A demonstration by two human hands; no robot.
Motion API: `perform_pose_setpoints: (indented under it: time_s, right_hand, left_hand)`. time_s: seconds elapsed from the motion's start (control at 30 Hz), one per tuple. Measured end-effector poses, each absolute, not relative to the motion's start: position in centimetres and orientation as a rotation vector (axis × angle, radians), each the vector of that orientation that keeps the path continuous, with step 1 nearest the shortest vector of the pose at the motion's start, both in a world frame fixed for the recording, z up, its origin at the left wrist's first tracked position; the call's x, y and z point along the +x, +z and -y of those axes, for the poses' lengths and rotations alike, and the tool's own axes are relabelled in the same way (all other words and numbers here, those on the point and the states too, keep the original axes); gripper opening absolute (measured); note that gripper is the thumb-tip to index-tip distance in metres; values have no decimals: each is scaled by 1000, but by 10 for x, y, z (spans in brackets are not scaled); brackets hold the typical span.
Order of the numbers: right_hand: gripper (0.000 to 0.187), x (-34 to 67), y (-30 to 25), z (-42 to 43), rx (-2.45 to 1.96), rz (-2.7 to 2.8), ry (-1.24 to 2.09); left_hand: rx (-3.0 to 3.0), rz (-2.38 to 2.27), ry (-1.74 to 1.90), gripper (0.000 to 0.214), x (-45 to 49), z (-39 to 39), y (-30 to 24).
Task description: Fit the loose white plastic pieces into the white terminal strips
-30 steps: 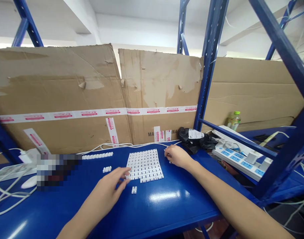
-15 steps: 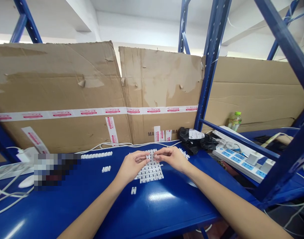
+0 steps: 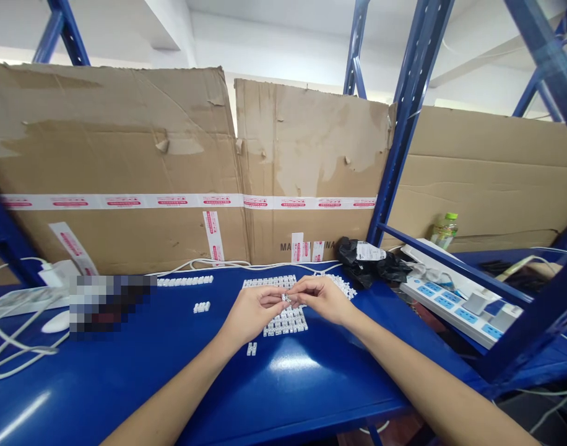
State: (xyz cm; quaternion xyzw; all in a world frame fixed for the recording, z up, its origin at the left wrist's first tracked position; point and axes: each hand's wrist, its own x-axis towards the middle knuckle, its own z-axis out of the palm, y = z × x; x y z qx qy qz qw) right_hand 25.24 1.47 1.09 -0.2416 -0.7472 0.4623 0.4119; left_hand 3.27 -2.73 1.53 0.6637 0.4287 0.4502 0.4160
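My left hand (image 3: 253, 311) and my right hand (image 3: 325, 298) meet fingertip to fingertip above the blue table (image 3: 181, 378). Both are closed in a pinch on a small white plastic piece (image 3: 286, 298), mostly hidden by the fingers. Below them lie rows of white plastic pieces (image 3: 288, 323) that look like terminal blocks, laid side by side. Two more white pieces (image 3: 251, 349) sit just in front of the left hand. Behind the right hand is a loose heap of white pieces (image 3: 343, 286).
At the left are a row of white pieces (image 3: 186, 280), a short group (image 3: 202, 306) and white cables (image 3: 18, 359). A black plastic bag (image 3: 371, 269) lies at the back right, near a power strip (image 3: 450, 303) and a bottle (image 3: 444, 232). Cardboard (image 3: 306, 155) stands behind.
Both hands have come closer together, their fingertips now nearly touching and slightly lower over the rows. The view has shifted a little.
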Motion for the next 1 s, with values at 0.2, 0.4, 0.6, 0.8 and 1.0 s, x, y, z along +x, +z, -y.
perform_pose_setpoints:
  time_s: [0.2,0.4,0.6,0.8,1.0]
  right_hand:
    - [17,253,9,-16,-584,1897,1156]
    - [25,248,5,-17,-704,1798,1257]
    - [7,269,15,-22,-869,2097,752]
    - [23,286,13,-30,-940,2417,395]
    - [23,282,8,-32,-898,2470,404]
  left_hand:
    - [1639,-1077,1125,32,32,26,13]
    - [1616,-1053,1102,33,35,28,15]
    - [1653,-1119,1209,33,31,20,12]
    - [1709,-1178,1292,38,17,13,9]
    - [1503,-1202,1272,42,17,20,14]
